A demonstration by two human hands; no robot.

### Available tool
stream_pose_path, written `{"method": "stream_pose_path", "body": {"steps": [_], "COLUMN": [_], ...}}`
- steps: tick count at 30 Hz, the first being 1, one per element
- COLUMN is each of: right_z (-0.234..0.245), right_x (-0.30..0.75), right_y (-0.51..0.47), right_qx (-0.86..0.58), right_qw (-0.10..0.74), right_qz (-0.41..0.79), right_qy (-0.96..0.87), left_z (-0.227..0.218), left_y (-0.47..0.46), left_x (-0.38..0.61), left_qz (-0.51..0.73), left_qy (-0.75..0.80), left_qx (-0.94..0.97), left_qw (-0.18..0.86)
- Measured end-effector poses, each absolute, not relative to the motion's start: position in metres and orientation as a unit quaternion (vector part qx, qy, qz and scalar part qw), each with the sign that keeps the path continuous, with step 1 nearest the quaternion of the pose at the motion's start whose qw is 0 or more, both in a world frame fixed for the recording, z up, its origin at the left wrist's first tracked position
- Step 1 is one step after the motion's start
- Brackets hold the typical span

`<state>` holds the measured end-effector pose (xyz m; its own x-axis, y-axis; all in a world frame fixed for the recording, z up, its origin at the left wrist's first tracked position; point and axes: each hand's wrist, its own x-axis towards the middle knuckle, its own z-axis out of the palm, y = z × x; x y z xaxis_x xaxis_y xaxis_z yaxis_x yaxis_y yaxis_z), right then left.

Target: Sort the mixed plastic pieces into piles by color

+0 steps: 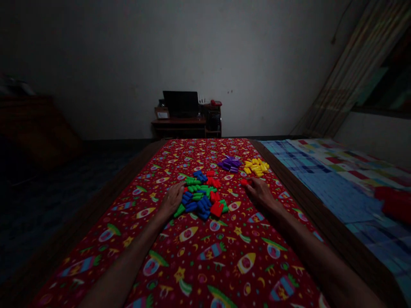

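A mixed pile of small plastic pieces in green (pixel 193 188), blue (pixel 203 206) and red (pixel 217 209) lies in the middle of the red patterned cloth. Against the pile's left edge is my left hand (pixel 174 197), its fingers curled together; what they hold, if anything, is hidden. To the right of the pile, my right hand (pixel 260 191) pinches a red plastic piece (pixel 244 182) low over the cloth. Just beyond that hand lies a heap of yellow pieces (pixel 256 167), with a heap of purple pieces (pixel 230 164) to its left.
The red cloth (pixel 188 256) with rockets and planets covers the long surface before me. Bedding in blue check (pixel 308 171) lies at the right. A desk (pixel 178 121) with a dark monitor (pixel 181 102) stands by the far wall. A curtain (pixel 349 72) hangs at right.
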<state>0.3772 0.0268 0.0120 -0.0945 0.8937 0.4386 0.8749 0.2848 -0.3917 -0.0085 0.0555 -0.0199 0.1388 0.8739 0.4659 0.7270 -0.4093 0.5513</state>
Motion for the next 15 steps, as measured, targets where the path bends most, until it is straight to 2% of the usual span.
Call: {"method": "stream_pose_path", "body": {"steps": [3, 9, 12, 15], "right_z": [0.007, 0.008, 0.012, 0.018], "right_x": [0.411, 0.426, 0.403, 0.362], "right_y": [0.015, 0.003, 0.005, 0.012], "right_qx": [-0.669, -0.738, -0.687, -0.572], "right_qw": [0.310, 0.229, 0.270, 0.306], "right_qz": [-0.042, -0.122, -0.137, -0.054], "right_qy": [-0.674, -0.623, -0.661, -0.759], "left_z": [-0.020, -0.018, -0.018, -0.018], "left_y": [0.056, 0.056, 0.057, 0.059], "left_x": [-0.010, -0.009, -0.009, -0.010], "left_qz": [0.375, 0.365, 0.367, 0.357], "left_qy": [0.529, 0.533, 0.532, 0.539], "left_qx": [0.755, 0.758, 0.759, 0.759], "left_qw": [0.095, 0.087, 0.081, 0.079]}}
